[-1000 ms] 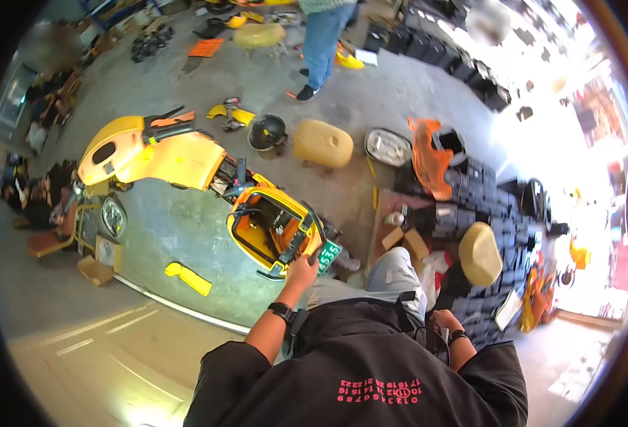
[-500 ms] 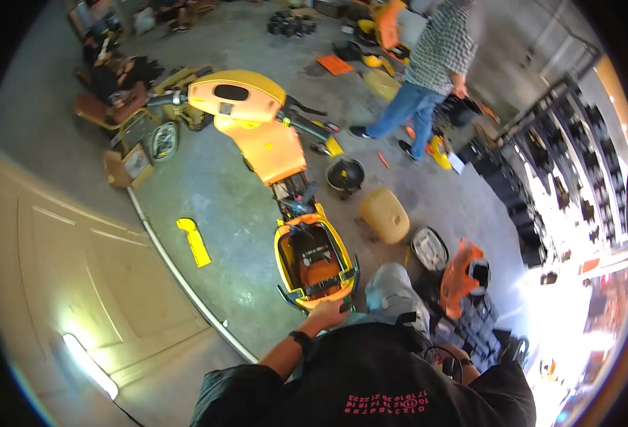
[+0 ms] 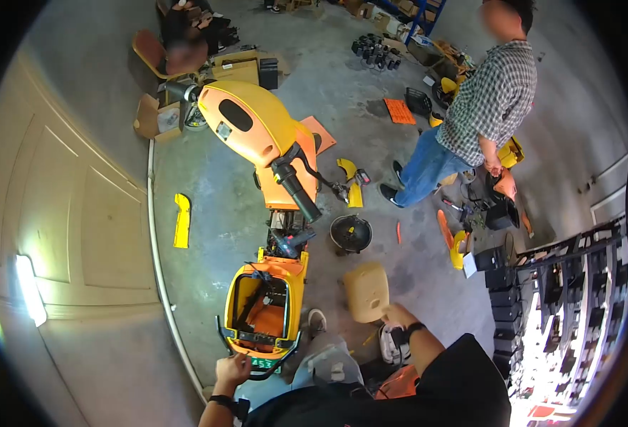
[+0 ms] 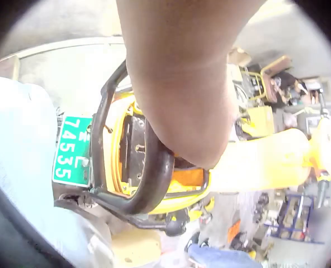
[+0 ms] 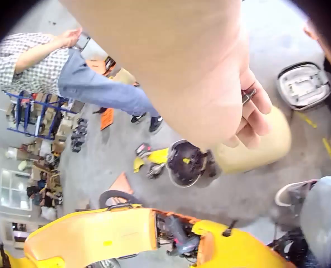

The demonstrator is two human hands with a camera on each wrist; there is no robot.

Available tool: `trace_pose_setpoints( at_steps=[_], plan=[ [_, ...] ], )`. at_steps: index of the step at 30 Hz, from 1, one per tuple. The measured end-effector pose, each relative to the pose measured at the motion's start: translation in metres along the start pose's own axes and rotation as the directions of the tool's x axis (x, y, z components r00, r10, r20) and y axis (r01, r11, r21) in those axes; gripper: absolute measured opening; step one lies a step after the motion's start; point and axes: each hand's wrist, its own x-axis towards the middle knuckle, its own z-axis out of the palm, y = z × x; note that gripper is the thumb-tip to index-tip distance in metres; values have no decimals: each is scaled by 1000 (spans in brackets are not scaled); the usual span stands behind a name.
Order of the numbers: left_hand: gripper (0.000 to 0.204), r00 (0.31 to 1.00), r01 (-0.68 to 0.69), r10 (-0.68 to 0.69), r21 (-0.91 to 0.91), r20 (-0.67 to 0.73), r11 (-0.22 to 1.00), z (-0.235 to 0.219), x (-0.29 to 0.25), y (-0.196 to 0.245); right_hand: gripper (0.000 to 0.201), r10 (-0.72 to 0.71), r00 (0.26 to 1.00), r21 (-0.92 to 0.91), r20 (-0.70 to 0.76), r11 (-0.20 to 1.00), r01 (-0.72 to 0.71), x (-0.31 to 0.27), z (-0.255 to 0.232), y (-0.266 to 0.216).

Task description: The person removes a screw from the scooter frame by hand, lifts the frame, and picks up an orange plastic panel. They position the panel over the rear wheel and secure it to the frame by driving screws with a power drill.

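A yellow-orange scooter (image 3: 265, 299) stands in front of me, with an uncovered compartment at its rear. My left hand (image 3: 233, 370) is curled at the black rear grab rail (image 4: 161, 162), beside the green license plate (image 4: 72, 151); its fingertips are hidden in the left wrist view. My right hand (image 3: 397, 314) is raised to the right of the scooter, over the edge of a beige rounded shell (image 3: 365, 288). Its fingers curl round a small shiny metal piece (image 5: 248, 96), mostly covered by the hand.
A dark round bowl-like container (image 3: 350, 233) sits beyond the shell. A person in a checked shirt (image 3: 495, 92) stands at the right. Yellow parts (image 3: 181, 220) and an orange panel (image 3: 400, 111) lie about. Stacked black boxes (image 3: 502, 285) line the right side; a pale door (image 3: 79, 178) is left.
The view has turned rightward and taken in more of the person in the checked shirt. My right hand has come up from beside my body and reached forward. The left hand stays by the scooter's rear.
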Motion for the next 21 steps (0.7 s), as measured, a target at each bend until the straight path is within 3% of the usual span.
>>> trace_pose_setpoints(
  at_steps=[1, 2, 3, 5, 7, 9, 11, 12, 13, 14, 15, 16, 18, 19, 21],
  plan=[
    [23, 1000, 0, 0, 1, 2, 1000, -1, 3, 0, 25, 198, 972, 494, -123, 862, -113, 1, -33, -43],
    [22, 1000, 16, -16, 0, 4, 1000, 0, 2, -2, 23, -102, 961, 351, -258, 917, 191, 45, -45, -17],
    [22, 999, -48, 48, 20, 4, 999, 13, 4, -13, 22, -406, 859, 189, -312, 860, 475, 90, -45, 16],
    [28, 997, -45, 46, 8, -69, 999, 2, 7, -1, 29, -207, 941, -22, -269, 978, 209, 130, -60, -10],
    [27, 990, -101, 101, 14, -100, 995, 4, 4, -9, 35, -169, 942, -206, -290, 972, 111, 139, -55, -102],
    [25, 994, -78, 73, -47, -87, 996, 7, 6, -13, 38, -131, 955, -76, -266, 990, 115, 163, -29, -161],
    [23, 993, -23, 14, -69, -120, 997, 0, 8, -6, 39, -341, 884, -116, -321, 940, 321, 179, 1, -219],
    [21, 997, 25, -31, -95, -66, 995, 4, 4, -9, 39, -441, 826, -2, -350, 883, 470, 195, 23, -235],
    [22, 992, 46, -52, -60, -114, 997, 5, 7, -6, 39, -474, 781, 17, -406, 851, 525, 197, 36, -265],
    [23, 986, 133, -139, -71, -87, 989, -1, 7, 2, 40, -455, 793, -43, -406, 876, 480, 196, 43, -291],
    [25, 955, 218, -235, -107, -181, 970, 2, 6, 8, 41, -446, 793, -110, -414, 890, 443, 199, 49, -315],
    [27, 906, 296, -325, -144, -270, 944, 2, 7, 13, 46, -497, 755, -221, -429, 868, 445, 202, 55, -333],
    [30, 802, 388, -446, -221, -397, 895, -2, 12, 22, 54, -682, 640, -518, -353, 712, 474, 206, 67, -351],
    [31, 762, 392, -470, -261, -445, 882, 10, 12, 15, 61, -667, 686, -569, -291, 697, 437, 207, 71, -357],
    [29, 795, 438, -474, -182, -378, 880, 4, 12, 11, 61, -683, 689, -566, -245, 677, 470, 223, 81, -358]
  ],
)
